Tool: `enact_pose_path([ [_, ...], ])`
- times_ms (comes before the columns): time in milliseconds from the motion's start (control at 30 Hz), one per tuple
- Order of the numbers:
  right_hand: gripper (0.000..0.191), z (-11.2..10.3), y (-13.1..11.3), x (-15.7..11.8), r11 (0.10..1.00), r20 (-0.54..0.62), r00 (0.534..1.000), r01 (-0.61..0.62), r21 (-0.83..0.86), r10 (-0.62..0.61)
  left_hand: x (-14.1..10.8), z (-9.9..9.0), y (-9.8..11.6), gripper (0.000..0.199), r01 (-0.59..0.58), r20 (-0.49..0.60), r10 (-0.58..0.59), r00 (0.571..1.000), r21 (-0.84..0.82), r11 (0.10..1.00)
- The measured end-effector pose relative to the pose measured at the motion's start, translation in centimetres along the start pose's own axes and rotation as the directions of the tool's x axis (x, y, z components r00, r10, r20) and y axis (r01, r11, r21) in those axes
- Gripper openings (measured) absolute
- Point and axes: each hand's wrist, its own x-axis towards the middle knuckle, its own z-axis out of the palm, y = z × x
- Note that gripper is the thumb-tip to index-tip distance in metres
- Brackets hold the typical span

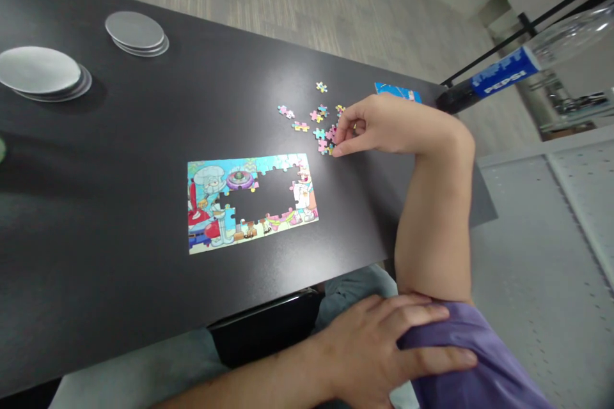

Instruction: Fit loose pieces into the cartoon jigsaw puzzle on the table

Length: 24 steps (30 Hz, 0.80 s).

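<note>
A partly assembled cartoon puzzle (211,180) lies on the black table (144,140), its outer border joined around a dark gap in the middle. Beyond its right corner is a loose group of puzzle pieces (319,134), with a few others scattered around. My right hand (357,128) reaches down at the right side of this group, fingers curled and pressed together at the pieces; what they grip is hidden. Below the table edge, my left hand (398,345) rests on the purple sleeve (470,345) of my right arm, its fingers spread.
Stacks of round grey discs (135,30) sit at the far left. At the right end are a blue card (396,91), partly behind my right wrist, and a Pepsi bottle (508,73). A green object shows at the left edge.
</note>
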Motion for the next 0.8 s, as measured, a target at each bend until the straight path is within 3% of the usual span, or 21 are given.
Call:
enact_pose_path([
  [133,0.038,1.3,1.4,0.7,0.973,-0.105,0.975,0.208,0.105,-0.197,0.4,-0.2,-0.1,0.107,-0.006,-0.019,0.006,1.0,-0.024,1.0],
  [233,0.033,1.7,2.4,1.0,0.938,-0.106,0.95,0.308,0.162,-0.293,0.8,-0.7,-0.1,0.106,-0.006,0.001,0.006,1.0,-0.028,1.0],
  [467,0.032,1.5,3.1,1.1,0.918,-0.027,0.945,0.322,0.231,-0.325,1.5,-1.9,-0.1,0.087,-0.033,-0.001,0.033,0.999,0.043,0.999],
  [567,0.022,1.3,1.2,0.5,0.868,-0.025,0.924,0.368,0.334,-0.382,1.5,-2.0,0.0,0.084,-0.037,-0.02,0.039,0.999,0.079,0.996],
  [700,0.013,2.0,-3.0,0.5,0.715,-0.108,0.853,0.492,0.497,-0.511,1.4,-2.2,0.5,0.089,-0.022,-0.064,0.031,0.997,0.133,0.991],
  [800,0.026,4.1,-5.3,1.6,0.583,-0.187,0.826,0.517,0.627,-0.531,1.5,-2.7,1.1,0.087,0.005,-0.054,0.007,0.999,0.21,0.978],
])
